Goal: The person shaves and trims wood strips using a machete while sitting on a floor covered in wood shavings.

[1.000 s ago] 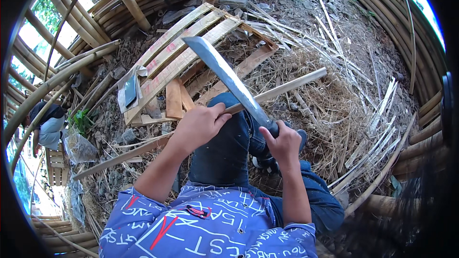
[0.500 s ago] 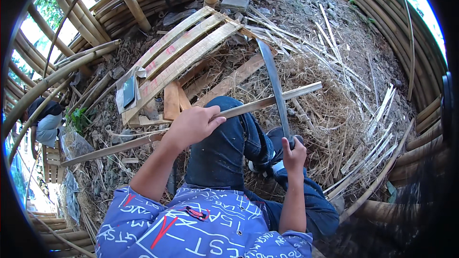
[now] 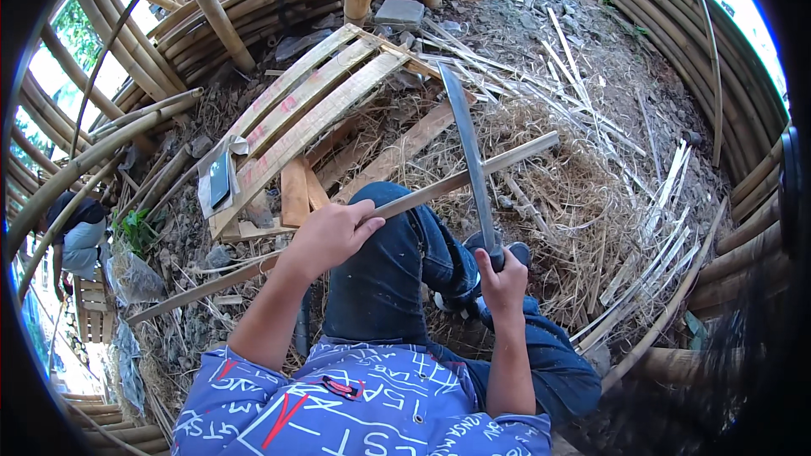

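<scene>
My left hand point(image 3: 328, 241) is closed around a long bamboo strip point(image 3: 422, 194). The strip slants over my raised left knee, its low end reaching the ground at left and its other end pointing up to the right. In my right hand point(image 3: 503, 280) is the dark handle of a machete point(image 3: 467, 139). Its long, narrow grey blade points up and slightly left, crossing the strip between my left hand and the strip's far end. The blade appears to lie against the strip; exact contact is hard to tell.
A slatted wooden rack point(image 3: 312, 118) stands ahead, with a phone point(image 3: 220, 179) on its left corner. Shavings point(image 3: 566, 203) and thin split strips point(image 3: 583, 105) cover the ground at right. Bamboo poles point(image 3: 710, 76) wall the space. Another person point(image 3: 80, 232) bends at far left.
The machete has shifted slightly left and its handle is a little lower. My left hand, still gripping the strip, sits slightly lower and further left. The whole view has moved a little.
</scene>
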`<state>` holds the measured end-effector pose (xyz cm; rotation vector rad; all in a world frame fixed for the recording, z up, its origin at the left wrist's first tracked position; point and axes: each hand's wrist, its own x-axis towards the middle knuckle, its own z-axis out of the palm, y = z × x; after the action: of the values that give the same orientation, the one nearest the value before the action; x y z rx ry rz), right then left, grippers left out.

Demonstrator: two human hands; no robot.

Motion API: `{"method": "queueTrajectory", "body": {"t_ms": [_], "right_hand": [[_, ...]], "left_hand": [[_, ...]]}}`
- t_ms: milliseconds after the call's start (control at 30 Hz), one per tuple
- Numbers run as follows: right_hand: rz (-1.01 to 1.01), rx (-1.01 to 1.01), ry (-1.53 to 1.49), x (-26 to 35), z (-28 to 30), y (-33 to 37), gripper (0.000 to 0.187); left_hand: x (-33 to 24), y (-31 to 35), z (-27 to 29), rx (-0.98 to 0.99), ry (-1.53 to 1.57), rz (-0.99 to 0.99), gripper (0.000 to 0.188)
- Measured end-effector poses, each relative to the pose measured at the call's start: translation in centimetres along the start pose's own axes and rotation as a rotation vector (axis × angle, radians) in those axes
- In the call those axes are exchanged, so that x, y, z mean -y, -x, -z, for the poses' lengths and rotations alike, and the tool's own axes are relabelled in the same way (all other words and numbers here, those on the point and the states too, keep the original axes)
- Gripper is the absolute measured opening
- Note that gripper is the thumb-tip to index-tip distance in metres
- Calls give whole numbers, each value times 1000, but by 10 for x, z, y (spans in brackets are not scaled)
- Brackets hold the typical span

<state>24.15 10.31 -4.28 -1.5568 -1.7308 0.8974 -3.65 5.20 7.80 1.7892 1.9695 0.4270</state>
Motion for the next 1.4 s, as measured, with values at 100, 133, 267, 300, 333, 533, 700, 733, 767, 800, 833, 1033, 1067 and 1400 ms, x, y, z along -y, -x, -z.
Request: {"method": "queueTrajectory", "body": {"t_ms": [100, 133, 267, 300, 333, 533, 700, 733, 767, 800, 833, 1033, 1067, 1400], "right_hand": [[26, 20, 45, 19, 5, -5, 56], [43, 32, 89, 25, 6, -6, 56], [161, 32, 225, 44, 0, -7, 56], [207, 50, 265, 48, -3, -7, 56], [254, 70, 305, 51, -6, -7, 56], [278, 61, 327, 52, 2, -17, 53], [38, -59, 308, -4, 31, -50, 54], [40, -56, 309, -10, 39, -54, 54], [-38, -79, 291, -15, 45, -57, 55], [-118, -102, 273, -20, 50, -58, 56], [-91, -119, 260, -24, 51, -53, 57], [-95, -117, 205, -33, 43, -38, 61], [-101, -112, 185, -30, 40, -37, 61], [10, -47, 108, 15, 9, -15, 52]], "left_hand": [[0, 1, -3, -7, -10, 23, 31], [3, 0, -7, -29, -22, -5, 31], [5, 3, -5, -26, -63, -13, 28], [5, 3, -5, -31, -64, -10, 28], [5, 4, -5, -40, -58, -7, 29], [11, 5, -8, -90, -35, -65, 29], [7, 3, -5, -38, -30, -36, 28], [7, 5, -4, -40, -52, -31, 29], [7, 5, -3, -43, -76, -27, 30], [8, 5, -2, -46, -76, -26, 30], [8, 4, -2, -32, -110, -51, 30], [7, 2, -3, -15, -150, -67, 32], [7, 2, -3, -22, -135, -64, 32], [9, 2, -5, -35, -30, -55, 29]]}}
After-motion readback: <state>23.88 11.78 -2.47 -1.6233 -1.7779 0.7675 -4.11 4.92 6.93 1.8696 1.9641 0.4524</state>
